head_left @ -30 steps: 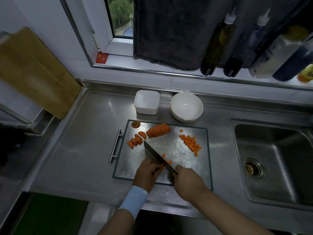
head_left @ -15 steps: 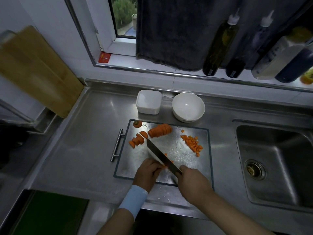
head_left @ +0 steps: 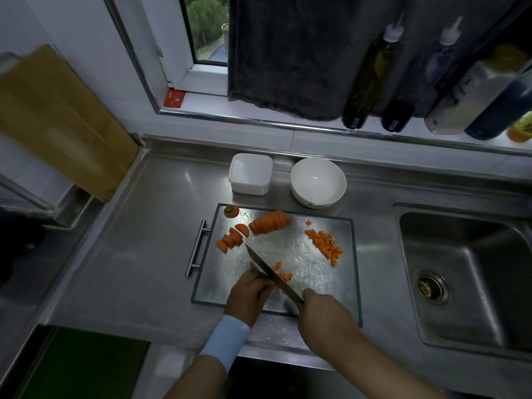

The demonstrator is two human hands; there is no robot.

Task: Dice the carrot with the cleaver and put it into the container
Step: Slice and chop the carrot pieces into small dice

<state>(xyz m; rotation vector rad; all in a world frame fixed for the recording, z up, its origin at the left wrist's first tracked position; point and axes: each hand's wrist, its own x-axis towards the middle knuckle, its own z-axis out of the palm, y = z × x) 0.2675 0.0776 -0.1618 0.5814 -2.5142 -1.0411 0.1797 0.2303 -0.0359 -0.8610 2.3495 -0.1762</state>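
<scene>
On the steel cutting board (head_left: 339, 286) my right hand (head_left: 325, 312) grips the handle of the cleaver (head_left: 272, 273), whose blade runs up-left across the board. My left hand (head_left: 249, 295) sits curled against the blade's left side, holding down carrot pieces that it mostly hides. A few fresh cubes (head_left: 283, 273) lie just right of the blade. A sliced carrot chunk (head_left: 269, 222) and loose half-rounds (head_left: 231, 240) lie at the board's far left. A pile of diced carrot (head_left: 325, 244) lies at the right. The white square container (head_left: 250, 177) stands behind the board.
A white bowl (head_left: 317, 181) stands next to the container. The carrot top (head_left: 231, 211) lies in the board's far left corner. A sink (head_left: 472, 277) is on the right. A wooden board (head_left: 57, 119) leans at the left wall. Bottles (head_left: 371, 73) line the windowsill.
The cleaver has kept chopping in the same spot, with more small cubes now lying right of the blade. Both hands stay close together at the board's near edge.
</scene>
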